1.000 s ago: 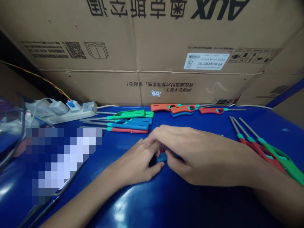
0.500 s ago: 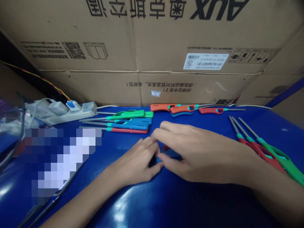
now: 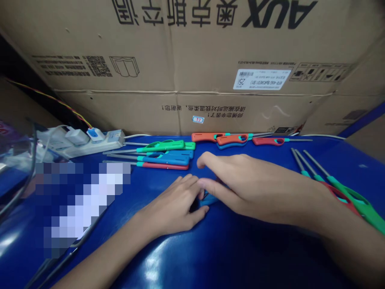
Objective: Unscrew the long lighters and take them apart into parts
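My left hand (image 3: 174,206) rests on the blue table (image 3: 210,257) with its fingers curled around a small blue piece (image 3: 207,199). My right hand (image 3: 240,186) lies over it from the right, fingers pinched onto the same blue piece, index finger stretched forward. Most of the piece is hidden under the two hands. A stack of long-nosed lighters (image 3: 164,154) in green, blue and red lies just beyond my left hand.
More lighters lie at the back centre (image 3: 231,139) and at the right edge (image 3: 345,192). A white power strip (image 3: 87,142) with plugs sits at the left. A large cardboard box (image 3: 192,64) walls off the back. A blurred patch (image 3: 78,200) covers the left table.
My right hand has slid slightly forward and flattened over the small piece, hiding the red part seen earlier. My left hand has barely moved.
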`<state>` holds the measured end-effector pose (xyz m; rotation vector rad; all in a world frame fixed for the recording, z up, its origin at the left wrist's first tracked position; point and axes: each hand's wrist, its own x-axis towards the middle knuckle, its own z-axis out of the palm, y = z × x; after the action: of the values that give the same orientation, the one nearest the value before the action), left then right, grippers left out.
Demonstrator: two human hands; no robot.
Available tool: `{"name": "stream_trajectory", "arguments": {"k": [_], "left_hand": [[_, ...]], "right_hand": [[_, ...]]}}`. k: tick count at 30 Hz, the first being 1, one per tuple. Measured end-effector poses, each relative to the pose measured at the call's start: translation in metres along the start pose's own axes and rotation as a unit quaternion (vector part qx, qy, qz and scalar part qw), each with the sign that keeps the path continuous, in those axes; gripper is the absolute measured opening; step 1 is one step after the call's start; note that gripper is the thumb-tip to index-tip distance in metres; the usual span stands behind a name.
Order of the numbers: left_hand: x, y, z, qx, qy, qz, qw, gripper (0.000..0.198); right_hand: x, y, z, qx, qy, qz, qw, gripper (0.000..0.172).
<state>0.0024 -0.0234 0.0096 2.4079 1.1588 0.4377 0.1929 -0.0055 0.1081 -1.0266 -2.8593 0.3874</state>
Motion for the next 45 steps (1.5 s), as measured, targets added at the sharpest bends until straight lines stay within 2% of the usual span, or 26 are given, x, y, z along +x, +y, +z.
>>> {"name": "stream_trajectory", "arguments": {"k": [3, 7, 10, 14, 19, 25, 28, 31, 33, 37, 41, 45], "left_hand": [[0.001, 0.001, -0.001, 0.024, -0.019, -0.003, 1.0, 0.014], [0.001, 0.001, -0.002, 0.013, -0.021, -0.003, 1.0, 0.014], [0.001, 0.001, -0.002, 0.008, -0.017, 0.005, 1.0, 0.014], [0.0, 0.002, -0.004, 0.013, -0.024, 0.007, 1.0, 0.012], [0.0, 0.0, -0.005, 0.016, -0.03, -0.005, 0.999, 0.015], [0.001, -0.004, -0.003, 0.085, -0.007, -0.012, 0.996, 0.024], [0.002, -0.004, -0.003, 0.086, 0.012, -0.02, 0.996, 0.026], [0.002, -0.002, -0.004, -0.042, 0.056, -0.048, 0.996, 0.027], [0.002, 0.0, -0.004, -0.144, 0.082, -0.068, 0.984, 0.028], [0.002, 0.003, 0.0, -0.225, 0.086, -0.066, 0.968, 0.03], [0.002, 0.004, 0.004, -0.276, 0.077, -0.055, 0.957, 0.03], [0.002, 0.008, 0.004, -0.308, 0.066, -0.043, 0.948, 0.03]], "right_hand": [[-0.003, 0.005, -0.001, -0.004, -0.017, -0.004, 1.0, 0.008], [-0.006, 0.008, -0.001, 0.041, -0.041, -0.033, 0.998, 0.025], [-0.005, 0.007, -0.003, 0.067, -0.042, -0.031, 0.996, 0.021], [-0.005, 0.01, -0.01, 0.086, -0.008, -0.037, 0.996, 0.023], [-0.012, 0.015, -0.023, 0.117, 0.069, -0.023, 0.991, 0.029], [-0.019, 0.021, -0.032, 0.273, 0.152, -0.029, 0.949, 0.01], [-0.016, 0.026, -0.021, 0.271, 0.186, 0.005, 0.945, 0.012], [-0.012, 0.028, 0.002, 0.238, 0.121, 0.053, 0.962, 0.018], [-0.011, 0.025, 0.02, 0.202, 0.085, 0.073, 0.973, 0.02], [-0.01, 0.014, 0.047, 0.127, 0.103, 0.052, 0.985, 0.017], [-0.011, 0.009, 0.055, 0.102, 0.101, 0.033, 0.989, 0.022], [-0.017, 0.01, 0.056, 0.104, 0.097, 0.033, 0.989, 0.019]]}}
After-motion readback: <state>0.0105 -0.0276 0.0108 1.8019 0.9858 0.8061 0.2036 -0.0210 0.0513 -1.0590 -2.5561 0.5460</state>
